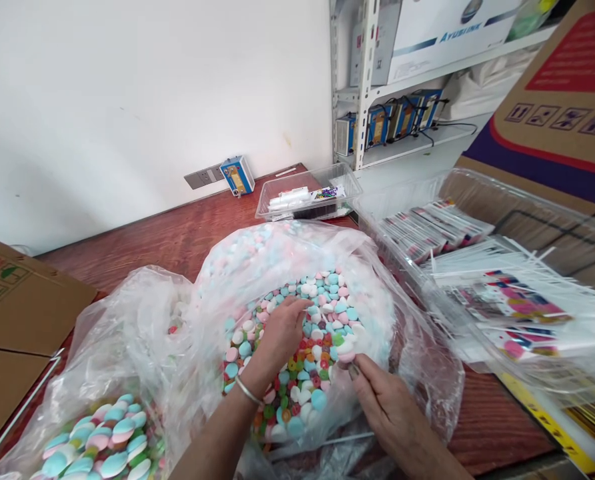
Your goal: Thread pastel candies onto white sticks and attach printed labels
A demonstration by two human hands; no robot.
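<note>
Centre frame, the left hand [281,328] digs loosely into the open bag of pastel candies [302,347], fingers curled on a few. The right hand [387,407] pinches one pink piece at the bag's lower-right edge. The bag looks mostly full; the trays of packaged sticks [502,293] wait at right.

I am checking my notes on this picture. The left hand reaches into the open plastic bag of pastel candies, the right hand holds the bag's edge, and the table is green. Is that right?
Not quite: the table is reddish-brown wood, not green, as the head view shows. The rest stands: the left hand reaches into the open plastic bag of pastel candies, and the right hand holds its edge.
</note>
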